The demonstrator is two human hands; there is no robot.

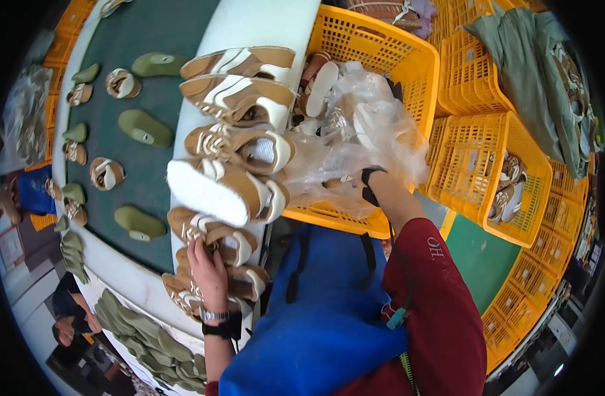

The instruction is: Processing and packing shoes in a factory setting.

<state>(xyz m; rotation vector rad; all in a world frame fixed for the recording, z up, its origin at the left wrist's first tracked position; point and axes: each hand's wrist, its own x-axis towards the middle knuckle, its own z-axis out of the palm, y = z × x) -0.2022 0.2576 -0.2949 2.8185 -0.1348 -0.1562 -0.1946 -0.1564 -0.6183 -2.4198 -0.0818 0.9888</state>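
A row of brown and white sneakers (239,142) lies along the white edge of a worktable, most with their openings toward me. One sneaker (210,191) is tipped so that its white sole shows. My left hand (208,276) is at the near end of the row, its fingers and thumb closed about the front of a sneaker (235,245). To the right, my right hand (356,177) reaches into a yellow crate (418,79) of shoes and clear plastic bags (352,125). Plastic covers its fingers, so their grip is hidden.
Green shoe lasts (145,127) and small shoes (106,173) sit on the dark green belt (173,30). More lasts (154,340) are heaped at the near left. Stacked yellow crates (470,165) line the right. Another person (68,310) is at the lower left.
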